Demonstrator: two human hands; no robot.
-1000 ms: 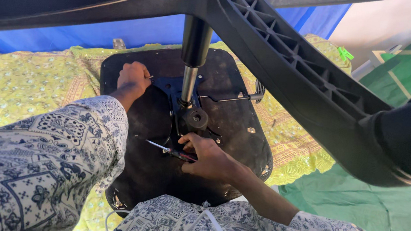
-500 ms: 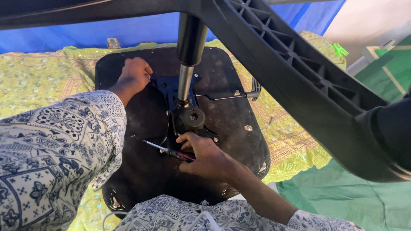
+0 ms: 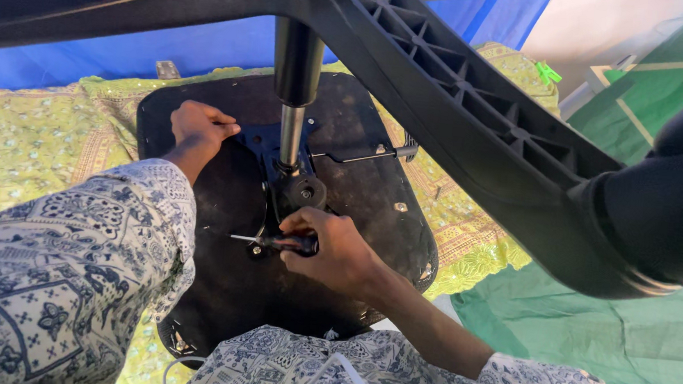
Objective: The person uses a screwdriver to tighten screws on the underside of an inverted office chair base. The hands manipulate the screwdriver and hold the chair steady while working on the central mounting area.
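The slim screwdriver with a dark handle and thin metal shaft (image 3: 275, 242) lies level over the black underside of an upturned office-chair seat (image 3: 342, 184), its tip pointing toward the person's left and ending just beside a small bolt (image 3: 255, 249) on the seat's underside. The right hand (image 3: 332, 249) is wrapped around the handle, fingers curled tight so that most of the handle is hidden and only the shaft shows beyond the knuckles. The left hand (image 3: 199, 126) rests at the far left edge of the seat base, fingers bent over the rim and pressing on it, with nothing else in its grasp. Between the two hands stands the chrome gas-lift column (image 3: 290, 134), rising from the black metal mechanism plate (image 3: 293, 175) at the seat's middle into a black sleeve. A thin metal lever (image 3: 361, 153) runs out from the plate toward the right. A black ribbed plastic leg of the chair's star base (image 3: 464, 104) crosses the upper right of the view, close to the camera. The seat lies on a yellow-green patterned cloth (image 3: 32, 157); a green sheet (image 3: 641, 350) lies to the right and a blue sheet (image 3: 164, 49) behind. Both arms wear patterned blue-and-white sleeves (image 3: 62, 275).
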